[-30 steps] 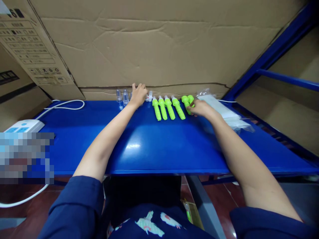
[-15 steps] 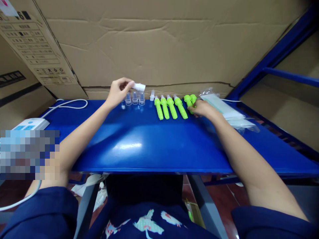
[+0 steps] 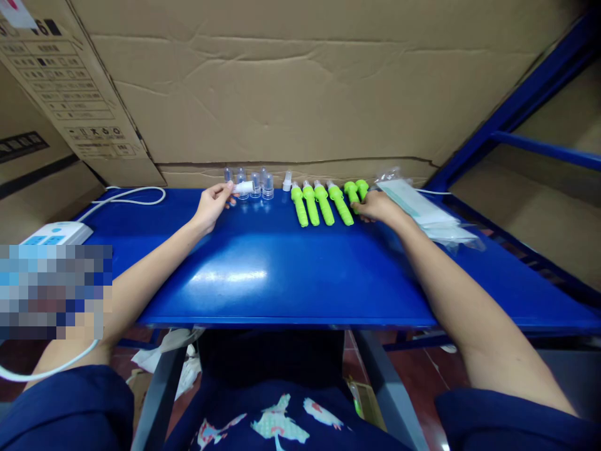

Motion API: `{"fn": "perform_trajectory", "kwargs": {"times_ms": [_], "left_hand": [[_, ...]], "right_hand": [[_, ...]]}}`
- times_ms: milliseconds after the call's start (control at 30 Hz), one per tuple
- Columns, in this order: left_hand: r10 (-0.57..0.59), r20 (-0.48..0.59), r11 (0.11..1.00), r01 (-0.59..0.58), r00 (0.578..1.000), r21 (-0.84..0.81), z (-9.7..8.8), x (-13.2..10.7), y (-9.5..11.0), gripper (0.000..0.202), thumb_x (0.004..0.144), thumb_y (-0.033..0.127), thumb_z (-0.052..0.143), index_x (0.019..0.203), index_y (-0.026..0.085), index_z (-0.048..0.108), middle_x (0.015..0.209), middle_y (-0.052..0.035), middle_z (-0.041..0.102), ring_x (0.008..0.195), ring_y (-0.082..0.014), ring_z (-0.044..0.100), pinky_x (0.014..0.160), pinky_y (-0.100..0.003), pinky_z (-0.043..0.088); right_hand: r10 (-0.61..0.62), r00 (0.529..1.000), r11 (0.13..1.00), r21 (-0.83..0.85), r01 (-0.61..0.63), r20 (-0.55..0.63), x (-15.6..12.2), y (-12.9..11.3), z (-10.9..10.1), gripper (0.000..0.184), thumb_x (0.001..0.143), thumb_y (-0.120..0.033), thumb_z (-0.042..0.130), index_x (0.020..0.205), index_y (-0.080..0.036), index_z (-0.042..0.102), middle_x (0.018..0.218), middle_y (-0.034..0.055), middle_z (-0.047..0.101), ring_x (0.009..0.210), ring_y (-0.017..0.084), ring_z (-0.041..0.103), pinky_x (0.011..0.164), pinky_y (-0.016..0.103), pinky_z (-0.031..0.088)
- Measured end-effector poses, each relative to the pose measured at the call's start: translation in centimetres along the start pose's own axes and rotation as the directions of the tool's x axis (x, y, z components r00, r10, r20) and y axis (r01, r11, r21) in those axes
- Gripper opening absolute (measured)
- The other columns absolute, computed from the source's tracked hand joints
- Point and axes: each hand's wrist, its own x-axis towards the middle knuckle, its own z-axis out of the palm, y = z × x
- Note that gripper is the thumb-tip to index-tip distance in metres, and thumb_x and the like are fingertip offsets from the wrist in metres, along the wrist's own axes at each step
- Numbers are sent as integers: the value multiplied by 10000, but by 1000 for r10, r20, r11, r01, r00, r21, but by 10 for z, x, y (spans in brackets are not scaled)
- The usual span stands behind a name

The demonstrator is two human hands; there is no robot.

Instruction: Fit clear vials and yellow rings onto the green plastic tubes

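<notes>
Left grip (image 3: pixel 212 205), outstretched, pinches a white cylinder (image 3: pixel 245 187); right grip (image 3: pixel 379 207), extended, touches a green handle (image 3: pixel 351 191), hold unclear.

Bright sheen on a blue tabletop, with dim corners around it.
A broad white glare lies left of centre on the tabletop (image 3: pixel 291 275), as from a light above; the cardboard (image 3: pixel 319 94) behind is evenly, softly lit. Below the table the floor (image 3: pixel 416 376) falls into gloom, and the top right corner darkens. Wide-angle stretch pulls the sleeves (image 3: pixel 77 407) outward. Small print (image 3: pixel 77 88) looks soft, clear caps (image 3: pixel 268 183) lack crisp detail, and coarse pixelation (image 3: pixel 51 291) masks a patch at left.
</notes>
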Motion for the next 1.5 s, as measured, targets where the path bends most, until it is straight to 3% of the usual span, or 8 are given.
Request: {"fn": "perform_trajectory", "kwargs": {"times_ms": [200, 300, 400, 600, 733, 900, 1133, 1500], "left_hand": [[-62, -18, 994, 60, 998, -96, -1, -1, 1, 361, 849, 506, 734, 939, 169, 644, 839, -51, 705, 643, -95, 575, 565, -204, 402], [-79, -31, 990, 74, 996, -123, -1, 0, -1, 331, 838, 448, 755, 985, 168, 655, 864, -49, 716, 647, -86, 575, 563, -190, 400], [-69, -30, 992, 66, 997, -109, 0, -1, -3, 352, 809, 444, 778, 1008, 175, 669, 883, -46, 717, 670, -97, 594, 565, -192, 413], [-26, 4, 997, 27, 1000, -70, 3, -5, -6, 402, 782, 473, 791, 1034, 177, 690, 858, -47, 712, 743, -131, 642, 586, -203, 436], [-16, 16, 995, 17, 1000, -94, 7, -10, -3, 424, 747, 465, 824, 1034, 175, 712, 878, -54, 731, 746, -130, 644, 591, -203, 440], [15, 56, 995, -9, 998, -101, 14, -18, 2, 498, 693, 495, 856, 1039, 158, 734, 915, -69, 749, 764, -134, 648, 606, -209, 454], [43, 78, 994, -34, 996, -107, 21, -24, 4, 500, 648, 470, 880, 1007, 151, 741, 1053, -98, 772, 853, -158, 681, 685, -236, 520], [59, 113, 992, -46, 992, -120, 23, -27, 2, 467, 653, 433, 884, 998, 158, 732, 1119, -106, 769, 1017, -205, 711, 999, -367, 556]], "right_hand": [[-46, 997, 993, 107, 53, -67, -11, -8, -17, 431, 991, -335, 500, 599, -182, 596, 590, 86, 659, 613, 193, 673, 818, 304, 562], [-70, 992, 971, 219, 92, -107, -20, -17, -22, 277, 1003, -316, 481, 872, -153, 661, 769, 96, 746, 580, 168, 656, 678, 271, 550], [-121, 976, 937, 302, 173, -182, -25, -25, -20, 263, 1006, -291, 464, 1175, -147, 606, 999, 123, 770, 658, 185, 692, 614, 272, 537], [-373, 867, 909, 57, 413, -330, -29, -31, -14, 360, 981, -252, 461, 1310, -160, 573, 1139, 143, 744, 1021, 280, 708, 919, 362, 515], [-472, 822, 881, -134, 454, -319, -33, -38, -7, 388, 988, -294, 426, 1305, -135, 582, 1200, 195, 714, 1102, 340, 672, 882, 391, 498], [-544, 767, 839, -193, 510, -339, -39, -48, 2, 386, 987, -292, 406, 1303, -151, 578, 1227, 191, 708, 1073, 359, 677, 807, 419, 496], [-593, 741, 805, -216, 552, -314, -46, -58, 7, 369, 998, -296, 401, 1285, -148, 580, 1140, 180, 721, 990, 332, 695, 734, 373, 470], [-610, 730, 792, -226, 567, -307, -47, -61, 12, 355, 1003, -282, 405, 1274, -129, 576, 1167, 182, 718, 1014, 331, 692, 741, 377, 482]]}}
